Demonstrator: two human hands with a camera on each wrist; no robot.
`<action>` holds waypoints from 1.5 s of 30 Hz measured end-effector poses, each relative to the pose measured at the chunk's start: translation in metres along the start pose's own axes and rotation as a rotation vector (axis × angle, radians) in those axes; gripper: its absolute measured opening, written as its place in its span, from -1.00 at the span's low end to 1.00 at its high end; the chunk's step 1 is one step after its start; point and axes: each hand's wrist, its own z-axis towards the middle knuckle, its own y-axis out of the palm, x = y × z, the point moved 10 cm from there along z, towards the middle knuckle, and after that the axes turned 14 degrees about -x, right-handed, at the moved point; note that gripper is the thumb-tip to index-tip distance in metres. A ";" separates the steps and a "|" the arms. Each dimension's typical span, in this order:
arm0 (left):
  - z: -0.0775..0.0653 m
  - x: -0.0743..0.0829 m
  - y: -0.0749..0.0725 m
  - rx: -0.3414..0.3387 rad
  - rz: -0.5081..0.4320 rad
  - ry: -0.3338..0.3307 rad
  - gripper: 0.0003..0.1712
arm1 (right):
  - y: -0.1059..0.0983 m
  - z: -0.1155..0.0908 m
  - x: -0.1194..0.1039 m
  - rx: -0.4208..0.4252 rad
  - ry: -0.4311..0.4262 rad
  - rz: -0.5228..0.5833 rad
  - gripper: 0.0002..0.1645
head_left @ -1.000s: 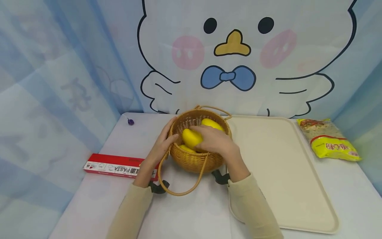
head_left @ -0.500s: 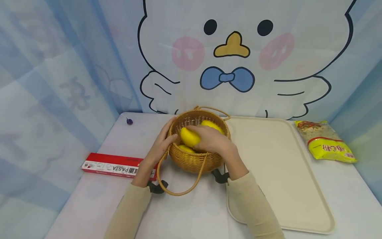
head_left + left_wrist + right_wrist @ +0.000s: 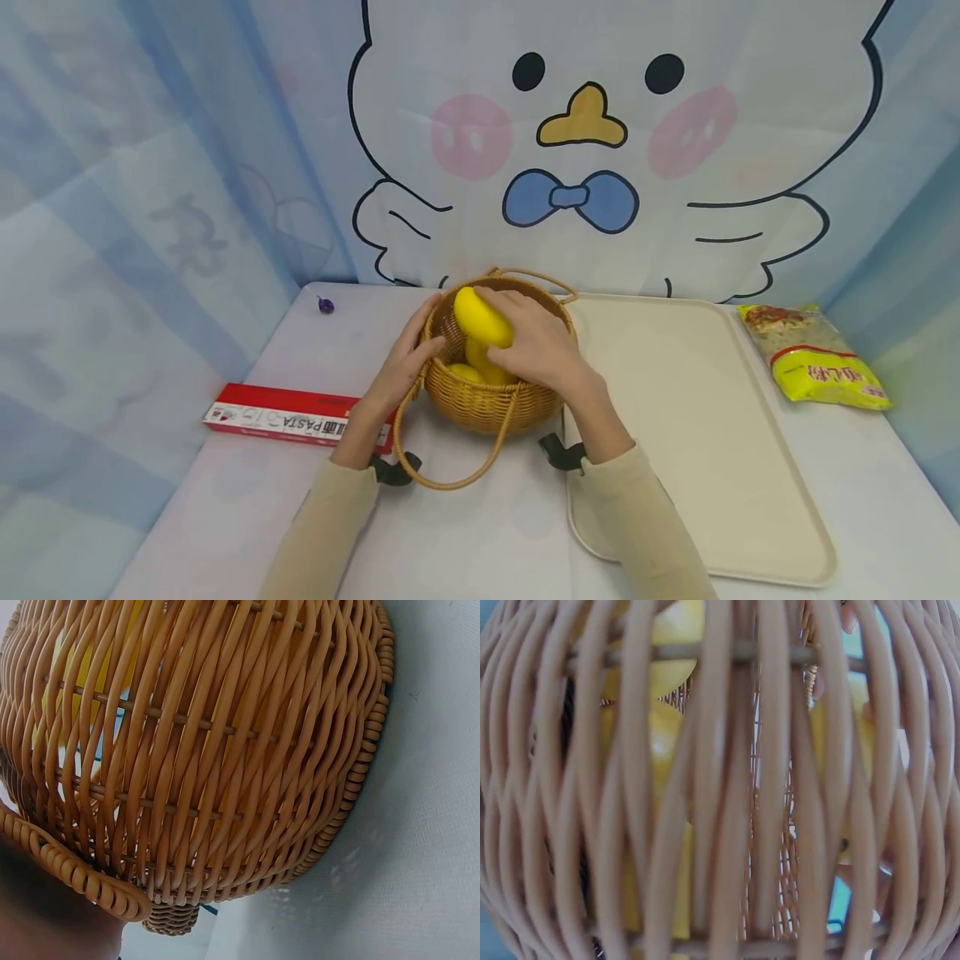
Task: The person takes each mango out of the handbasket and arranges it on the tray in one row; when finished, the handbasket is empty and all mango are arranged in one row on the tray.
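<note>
A round brown wicker basket (image 3: 480,410) stands at the back of the table, with yellow fruit in it. My left hand (image 3: 401,362) holds its left side, thumb at the rim. My right hand (image 3: 536,342) reaches in from the right and grips a smooth yellow mango (image 3: 478,315) near rim height. More yellow mangoes (image 3: 489,365) lie below it, partly hidden by the hand. The left wrist view is filled by the woven wall (image 3: 225,750), yellow showing through its gaps. In the right wrist view, the weave (image 3: 724,787) stands close, with yellow fruit behind it.
A beige tray (image 3: 697,467) lies to the basket's right. A red pasta box (image 3: 292,414) is at the left, partly behind the left forearm. A yellow food packet (image 3: 817,358) sits at the far right. A small purple thing (image 3: 326,306) lies at the back left.
My right hand has risen inside the basket, lifting the gripped mango toward the rim and exposing another mango below. The left hand keeps its place on the basket.
</note>
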 end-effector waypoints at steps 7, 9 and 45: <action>-0.007 0.024 0.006 -0.017 -0.014 -0.020 -0.21 | -0.013 -0.008 0.000 0.123 -0.056 0.045 -0.05; -0.010 0.031 0.007 -0.014 -0.007 -0.022 -0.22 | -0.017 -0.010 0.001 0.150 -0.072 0.077 -0.06; -0.011 0.029 0.005 -0.001 -0.026 -0.032 -0.22 | -0.055 -0.057 0.160 0.450 0.314 0.383 -0.10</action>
